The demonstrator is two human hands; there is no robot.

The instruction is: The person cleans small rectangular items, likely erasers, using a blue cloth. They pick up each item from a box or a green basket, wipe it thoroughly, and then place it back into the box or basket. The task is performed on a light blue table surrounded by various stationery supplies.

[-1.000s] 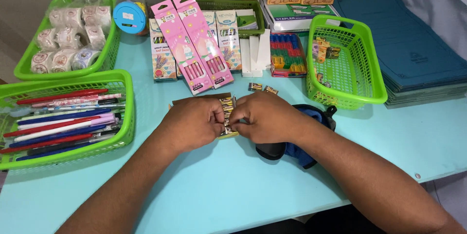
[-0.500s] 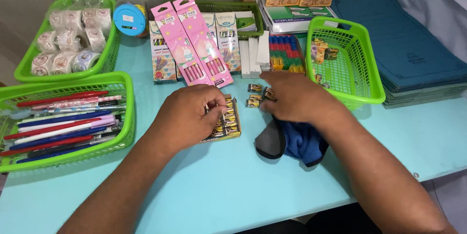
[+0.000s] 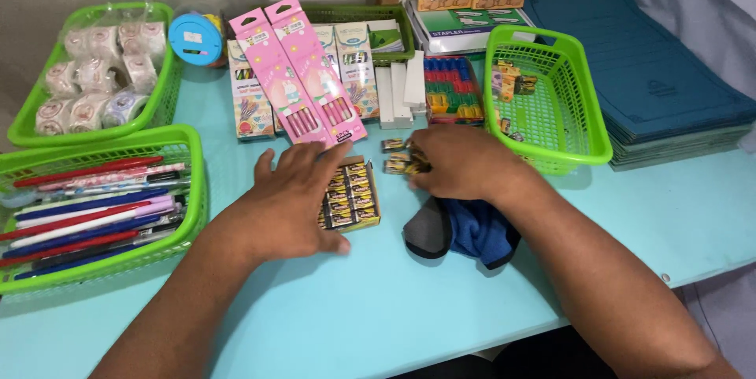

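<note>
My left hand point(image 3: 295, 202) lies flat, fingers spread, pinning the small open box point(image 3: 352, 198) of tiny packets at table centre. My right hand point(image 3: 457, 162) curls over loose packets point(image 3: 396, 155) just beside it — closed on some, I judge. Best keep the box pinned and lift cleanly; the green basket point(image 3: 587, 139) sits close right, the cloth point(image 3: 465, 231) below — open tabletop toward me.

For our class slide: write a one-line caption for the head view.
Left hand steadies a small carton of packets; right hand gathers loose packets.
</note>
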